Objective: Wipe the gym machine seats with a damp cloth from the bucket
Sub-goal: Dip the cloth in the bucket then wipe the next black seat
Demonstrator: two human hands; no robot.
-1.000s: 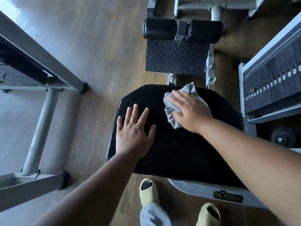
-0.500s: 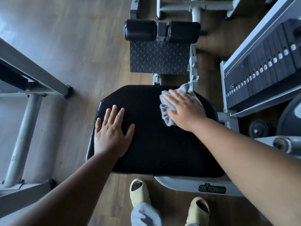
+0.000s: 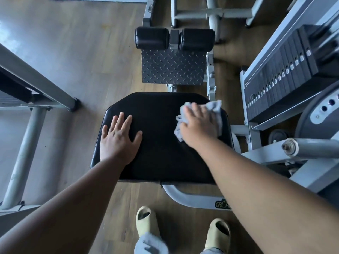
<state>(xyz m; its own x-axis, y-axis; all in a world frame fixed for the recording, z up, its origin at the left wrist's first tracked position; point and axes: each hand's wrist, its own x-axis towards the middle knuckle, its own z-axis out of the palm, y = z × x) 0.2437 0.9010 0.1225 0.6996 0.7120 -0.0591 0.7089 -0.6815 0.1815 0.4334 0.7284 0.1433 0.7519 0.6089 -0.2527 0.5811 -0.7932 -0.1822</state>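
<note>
Nearest, two pale slippers (image 3: 146, 221) stand on the wood floor (image 3: 82, 52) below the seat's near edge. The seat (image 3: 161, 143) is a black, matte pad with clipped corners. The left hand (image 3: 117, 139) lies flat on its left side, fingers spread wide. The right hand (image 3: 199, 123) presses the cloth (image 3: 215, 109) (grey, crumpled, bunched under the palm) at the far right corner; half a second ago it sat nearer the middle of the far edge. Beyond are a tread plate (image 3: 173, 67) and two rollers (image 3: 174, 38).
</note>
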